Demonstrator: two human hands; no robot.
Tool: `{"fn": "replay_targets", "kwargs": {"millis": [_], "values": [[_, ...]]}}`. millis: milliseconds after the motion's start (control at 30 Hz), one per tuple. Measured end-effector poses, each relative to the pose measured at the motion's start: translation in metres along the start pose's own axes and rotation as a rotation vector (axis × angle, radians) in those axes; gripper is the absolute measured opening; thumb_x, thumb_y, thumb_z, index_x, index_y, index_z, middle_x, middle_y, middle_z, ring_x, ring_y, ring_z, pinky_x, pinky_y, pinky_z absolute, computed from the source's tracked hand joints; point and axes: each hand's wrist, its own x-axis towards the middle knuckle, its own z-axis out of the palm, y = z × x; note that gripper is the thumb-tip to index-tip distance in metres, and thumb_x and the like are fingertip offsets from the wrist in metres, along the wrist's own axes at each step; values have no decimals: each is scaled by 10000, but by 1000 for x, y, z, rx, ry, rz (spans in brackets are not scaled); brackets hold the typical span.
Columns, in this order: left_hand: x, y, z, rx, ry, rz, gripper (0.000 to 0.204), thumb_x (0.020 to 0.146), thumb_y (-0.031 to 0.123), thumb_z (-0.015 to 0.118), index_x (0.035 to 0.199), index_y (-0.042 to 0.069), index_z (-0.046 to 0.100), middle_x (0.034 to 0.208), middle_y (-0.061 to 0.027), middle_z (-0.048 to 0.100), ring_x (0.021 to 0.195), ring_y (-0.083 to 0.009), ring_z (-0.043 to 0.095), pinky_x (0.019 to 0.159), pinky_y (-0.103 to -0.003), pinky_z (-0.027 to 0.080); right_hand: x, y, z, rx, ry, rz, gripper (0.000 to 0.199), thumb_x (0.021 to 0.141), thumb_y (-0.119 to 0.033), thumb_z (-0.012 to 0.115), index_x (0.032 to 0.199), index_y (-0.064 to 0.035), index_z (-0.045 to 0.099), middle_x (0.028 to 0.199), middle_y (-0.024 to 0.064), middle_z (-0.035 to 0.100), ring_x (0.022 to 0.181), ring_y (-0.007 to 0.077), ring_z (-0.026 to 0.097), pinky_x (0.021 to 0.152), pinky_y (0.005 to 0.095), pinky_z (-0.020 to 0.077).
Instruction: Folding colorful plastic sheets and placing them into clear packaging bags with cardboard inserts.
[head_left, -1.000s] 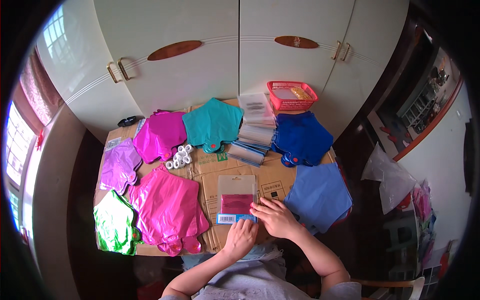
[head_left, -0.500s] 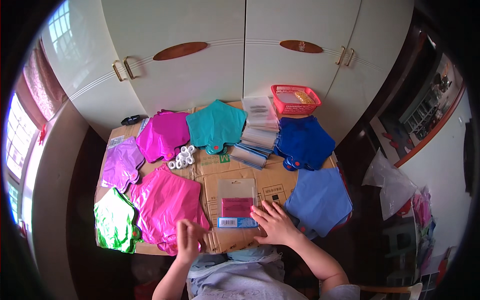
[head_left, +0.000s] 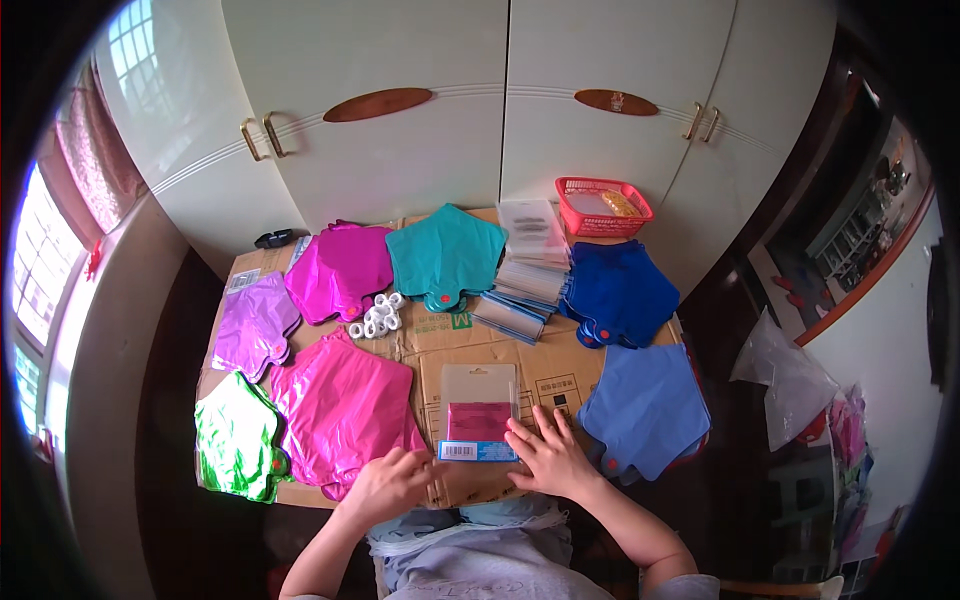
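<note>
A clear flat packet with a blue lower edge and a barcode lies on the cardboard in front of me. Folded magenta foil shows inside it. My right hand rests open at the packet's right side, fingers spread, fingertips at its edge. My left hand hovers by the packet's lower left corner, over the near edge of a pink foil balloon stack. Its fingers are bent and close together; whether they pinch anything small is hidden.
Flat foil balloons in green, lilac, purple, teal, dark blue and light blue ring the cardboard. White rolls, stacked clear packets and a red basket sit farther back.
My left hand has turned from upright to lying over and moved right, toward the packet. My right hand keeps its place at the packet's edge. The whole view has shifted slightly.
</note>
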Motion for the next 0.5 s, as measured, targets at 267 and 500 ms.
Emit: {"fn": "replay_targets", "kwargs": {"millis": [267,500], "values": [[1,-14,51,-1,132,45,117,724,121,662,838,96,653,897,-1,660,741,-169,580,632,-292,492,-2,-2,9,40,91,-8,456,755,-388,707,1078,-102,560,1403,113,409,1284,416,369,1003,651,281],[17,-10,45,-185,174,-194,64,759,133,670,756,71,656,718,-51,651,652,-219,584,613,-322,494,0,-2,13,133,202,10,213,789,-266,697,858,-90,599,1250,97,536,1245,336,442,995,656,284]]}}
